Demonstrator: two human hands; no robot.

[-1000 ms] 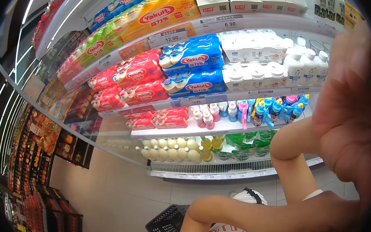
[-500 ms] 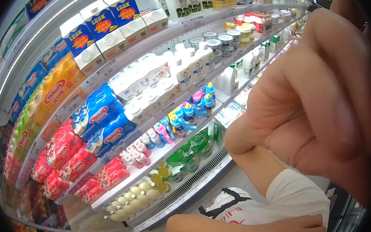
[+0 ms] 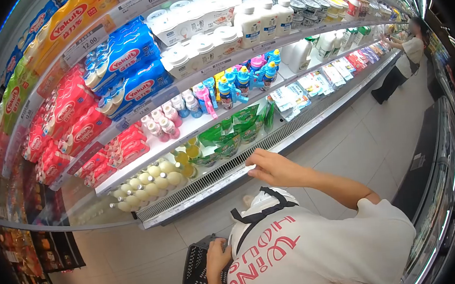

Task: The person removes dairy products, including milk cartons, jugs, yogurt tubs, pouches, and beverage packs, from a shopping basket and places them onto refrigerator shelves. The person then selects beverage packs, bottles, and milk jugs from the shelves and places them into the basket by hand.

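Note:
My right hand (image 3: 273, 169) is held out over the front grille of a refrigerated display (image 3: 189, 198), its fingers loosely bent and apart, with nothing visible in it. At the lower middle, my left hand (image 3: 218, 256) is curled at the rim of a black shopping basket (image 3: 194, 267), beside my white shirt with red lettering. Pale round-bodied bottles (image 3: 148, 185) and green pouches (image 3: 227, 136) lie on the lowest shelf near my right hand. Red and blue Yakult packs (image 3: 130, 59) are stacked higher up at the left.
White bottles (image 3: 266, 21), tubs and cartons line the shelves. Grey tiled floor (image 3: 340, 144) runs beside the display. Another person (image 3: 410, 55) stands by the far shelves at the upper right. Dark cases (image 3: 426, 158) line the right side, and packed shelves the lower left.
My right hand has moved from close before the camera down to the display's front. My left hand has moved left to the basket. The view has shifted, showing more aisle and another person.

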